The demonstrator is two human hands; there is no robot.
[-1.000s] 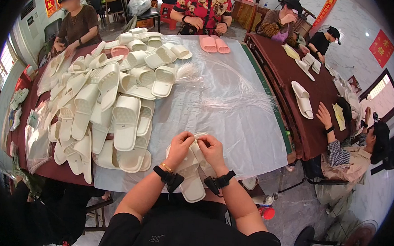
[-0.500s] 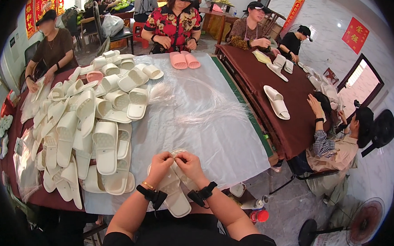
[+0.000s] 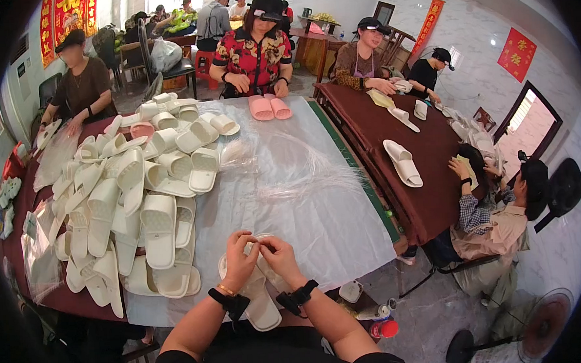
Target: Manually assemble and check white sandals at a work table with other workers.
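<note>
Just over a pair of white slippers point(image 3: 263, 309) at the near table edge, my hands meet fingertip to fingertip. My left hand point(image 3: 240, 260) has its thumb and fingers drawn together, the upper fingers slightly raised. Opposite it, my right hand point(image 3: 279, 259) is in a pinch. Whatever lies between the fingertips is too small to make out. The slippers' upper ends are partly hidden under both hands. Left of them rises a big heap of white slippers point(image 3: 158, 231). Bunches of thin transparent strands point(image 3: 310, 184) lie farther up the table.
White sheeting point(image 3: 293, 230) covers the table; a pink slipper pair point(image 3: 270, 107) stands at its far edge, before a person in a red floral shirt. Transparent bags point(image 3: 41, 244) lie left. Another brown-covered table point(image 3: 428, 168) is right. Below it are a red-lidded jar point(image 3: 385, 328) and a fan point(image 3: 541, 329).
My left fingers have lifted and loosened slightly from the tight pinch; both hands stay over the slippers. The view has tilted up a little. Across the table, the person's hands have shifted.
</note>
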